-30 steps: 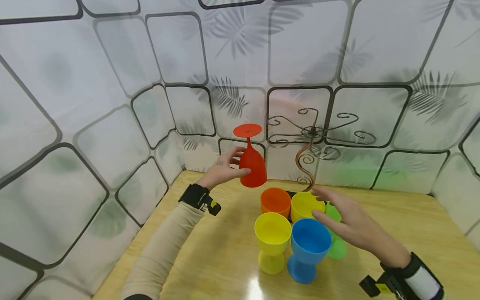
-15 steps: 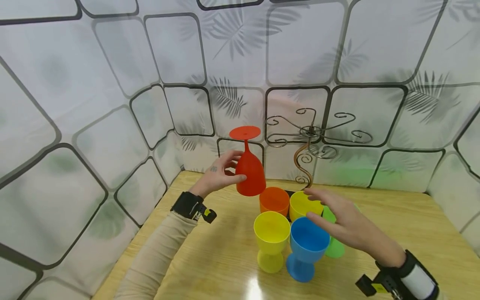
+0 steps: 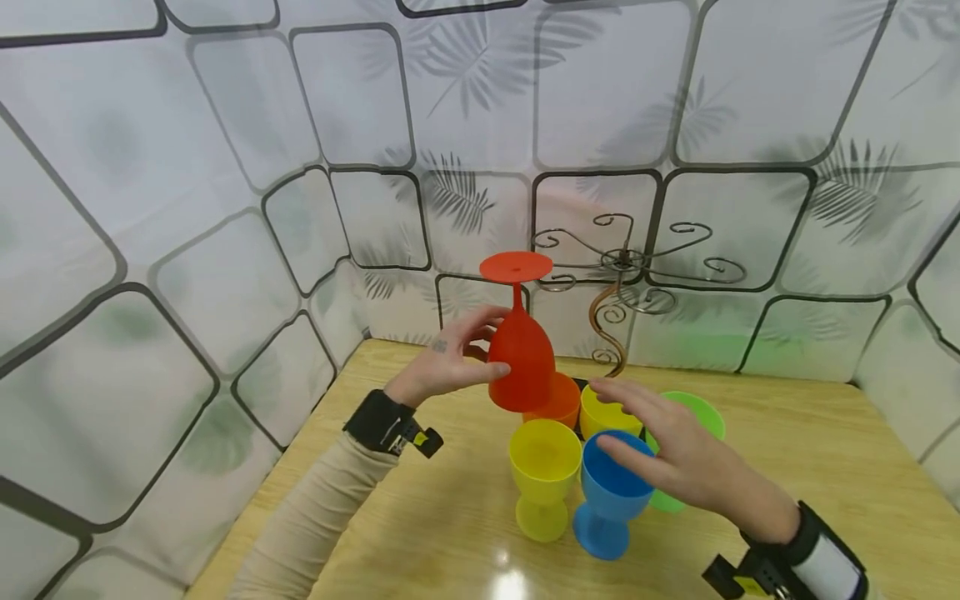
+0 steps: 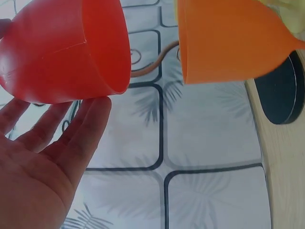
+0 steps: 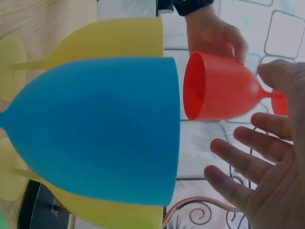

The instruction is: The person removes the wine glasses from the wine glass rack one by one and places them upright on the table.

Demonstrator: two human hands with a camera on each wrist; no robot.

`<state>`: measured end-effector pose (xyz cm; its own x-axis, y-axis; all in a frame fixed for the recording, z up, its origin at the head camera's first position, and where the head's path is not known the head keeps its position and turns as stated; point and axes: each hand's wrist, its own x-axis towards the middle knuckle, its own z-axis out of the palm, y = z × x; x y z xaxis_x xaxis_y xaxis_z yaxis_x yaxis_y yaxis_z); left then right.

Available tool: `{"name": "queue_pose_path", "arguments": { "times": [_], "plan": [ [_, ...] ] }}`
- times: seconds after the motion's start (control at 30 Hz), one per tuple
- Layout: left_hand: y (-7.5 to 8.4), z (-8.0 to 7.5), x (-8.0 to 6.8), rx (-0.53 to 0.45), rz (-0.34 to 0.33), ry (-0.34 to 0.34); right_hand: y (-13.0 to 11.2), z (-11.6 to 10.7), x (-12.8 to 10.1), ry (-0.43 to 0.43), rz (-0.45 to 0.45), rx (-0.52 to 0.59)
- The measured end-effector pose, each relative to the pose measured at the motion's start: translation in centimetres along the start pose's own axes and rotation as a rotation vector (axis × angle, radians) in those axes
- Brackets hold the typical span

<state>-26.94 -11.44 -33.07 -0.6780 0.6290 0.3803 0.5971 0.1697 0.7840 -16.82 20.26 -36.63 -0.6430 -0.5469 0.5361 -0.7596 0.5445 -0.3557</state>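
Note:
My left hand [image 3: 450, 357] grips the bowl of a red plastic goblet [image 3: 525, 354] that hangs upside down, foot uppermost. In the left wrist view, its rim is close to the orange goblet [image 4: 228, 43], apart from it. My right hand [image 3: 678, 446] hovers with fingers extended over the blue goblet [image 3: 613, 492], holding nothing. Left of the blue one stands a front yellow goblet [image 3: 545, 462], upright. Behind them are a second yellow goblet [image 3: 603, 414], and a green goblet [image 3: 701, 410] partly hidden by my right hand.
A metal scrollwork stand [image 3: 621, 260] with curled arms rises behind the goblets. Its dark base [image 4: 281, 90] shows beneath the orange goblet. Patterned cloth walls [image 3: 480, 108] enclose the wooden table [image 3: 427, 500] at the back and sides.
The red goblet in my left hand has come lower and to the right, now overlapping the orange goblet in the head view. My right hand has shifted a little left, revealing more of the green goblet.

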Motion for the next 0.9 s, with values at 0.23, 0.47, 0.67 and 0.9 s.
{"name": "queue_pose_path", "arguments": {
  "times": [0.23,0.47,0.67,0.9],
  "plan": [
    [0.3,1.2,0.4,0.000,0.011,-0.040,-0.8,0.0,0.0,-0.007,-0.009,-0.008],
    [0.7,2.3,0.6,0.001,0.032,-0.081,-1.1,-0.1,0.0,0.014,-0.056,-0.037],
    [1.3,3.4,0.8,0.006,0.065,-0.133,-0.9,-0.1,0.2,0.159,-0.255,-0.149],
    [2.1,4.8,1.1,-0.024,0.101,-0.202,-0.5,-0.1,0.4,0.327,-0.480,-0.361]
  ]
}}
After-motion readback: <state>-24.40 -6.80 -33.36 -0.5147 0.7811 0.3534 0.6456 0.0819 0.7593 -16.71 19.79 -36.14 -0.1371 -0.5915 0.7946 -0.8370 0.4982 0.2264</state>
